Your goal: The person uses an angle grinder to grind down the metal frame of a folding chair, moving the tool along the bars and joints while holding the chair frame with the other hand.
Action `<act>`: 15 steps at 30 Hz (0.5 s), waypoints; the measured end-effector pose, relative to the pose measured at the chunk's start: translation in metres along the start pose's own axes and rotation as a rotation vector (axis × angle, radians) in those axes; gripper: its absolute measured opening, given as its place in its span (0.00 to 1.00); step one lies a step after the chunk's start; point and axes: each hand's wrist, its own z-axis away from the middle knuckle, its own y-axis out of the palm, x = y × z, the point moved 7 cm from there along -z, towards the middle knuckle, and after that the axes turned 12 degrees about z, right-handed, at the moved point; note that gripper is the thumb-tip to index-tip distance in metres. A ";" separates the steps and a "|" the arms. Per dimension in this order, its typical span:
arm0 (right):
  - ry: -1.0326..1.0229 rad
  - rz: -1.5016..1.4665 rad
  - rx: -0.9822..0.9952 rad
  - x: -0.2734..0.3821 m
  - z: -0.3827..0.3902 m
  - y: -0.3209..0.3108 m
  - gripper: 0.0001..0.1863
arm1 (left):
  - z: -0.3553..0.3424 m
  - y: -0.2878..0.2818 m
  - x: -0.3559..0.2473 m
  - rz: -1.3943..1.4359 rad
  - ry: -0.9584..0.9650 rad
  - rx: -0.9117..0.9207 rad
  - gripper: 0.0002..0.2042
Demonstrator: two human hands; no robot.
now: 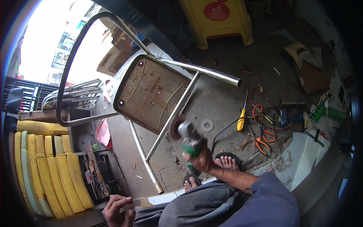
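Observation:
My right hand (202, 158) is wrapped round the green body of an angle grinder (191, 142), whose disc is at or just beside a metal tube of a folding chair frame; whether they touch I cannot tell. The chair frame (176, 108) lies tipped over on the floor, its rusty-brown seat panel (153, 94) showing bolt holes and faded red markings. Down at the lower left, my left hand (119, 211) is by my knee, fingers loosely bent and apart, with nothing seen in it.
A yellow-handled screwdriver (241, 120), orange-handled pliers (261, 145) and a loose disc (207, 125) lie on the concrete. Yellow foam pads (56, 172) stand at the left. A yellow plastic stool (219, 22) is at the back. A dark cord (223, 130) runs near my sandalled feet.

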 end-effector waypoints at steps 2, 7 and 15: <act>-0.065 0.127 0.128 -0.002 0.021 0.017 0.51 | -0.014 0.008 -0.004 -0.108 -0.023 0.050 0.13; -0.139 -0.059 -0.147 0.011 -0.016 -0.014 0.46 | -0.013 0.015 -0.003 -0.167 -0.018 0.055 0.13; -0.057 -0.151 -0.125 0.022 -0.036 -0.052 0.43 | -0.029 0.024 0.000 -0.136 0.012 0.092 0.13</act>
